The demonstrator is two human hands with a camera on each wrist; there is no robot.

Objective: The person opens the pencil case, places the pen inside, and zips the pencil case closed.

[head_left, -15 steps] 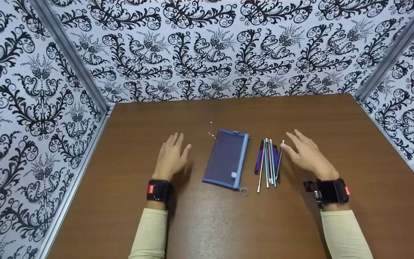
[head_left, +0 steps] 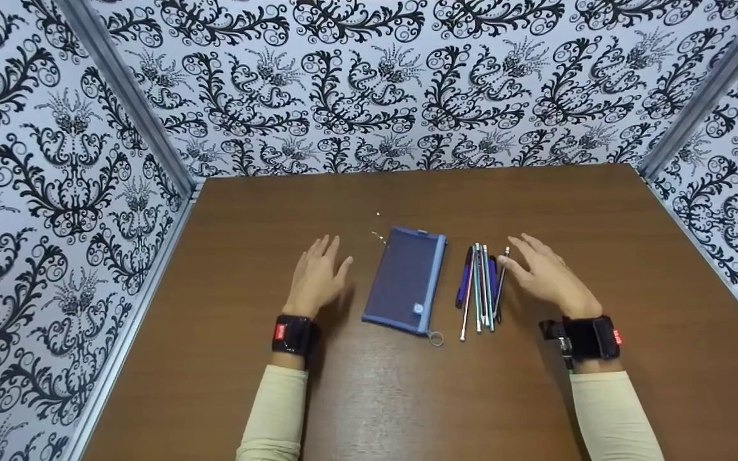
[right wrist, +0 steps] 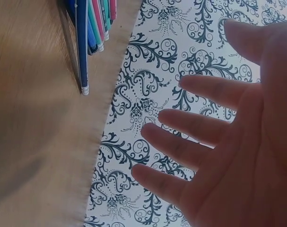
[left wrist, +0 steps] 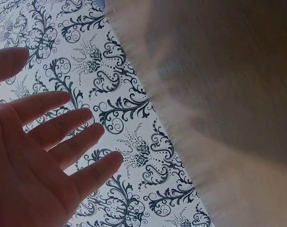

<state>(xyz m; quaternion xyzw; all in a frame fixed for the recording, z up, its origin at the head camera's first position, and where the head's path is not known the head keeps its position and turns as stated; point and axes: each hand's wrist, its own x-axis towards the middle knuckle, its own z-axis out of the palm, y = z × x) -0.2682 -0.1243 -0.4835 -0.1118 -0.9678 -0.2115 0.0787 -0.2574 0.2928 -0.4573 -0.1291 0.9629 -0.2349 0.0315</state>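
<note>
Right hand [head_left: 551, 276]: fingers spread, holding nothing, just right of the pens [head_left: 481, 289]. Left hand [head_left: 319, 275]: likewise flat and empty, near the left side of the blue mesh pouch [head_left: 405, 280] (ring pull at its near end). Pens: bundle just right of pouch. All on brown table [head_left: 407, 397].

The left hand [head_left: 319, 275] has moved inward over the brown wooden table [head_left: 631, 269], its open fingers now nearer the left edge of the flat blue mesh zip pouch [head_left: 405, 280] than half a second ago. The right hand [head_left: 548, 275] has edged slightly toward the bundle of coloured pens and pencils [head_left: 481, 288], fingers spread, thumb just beside the outermost pen.
</note>
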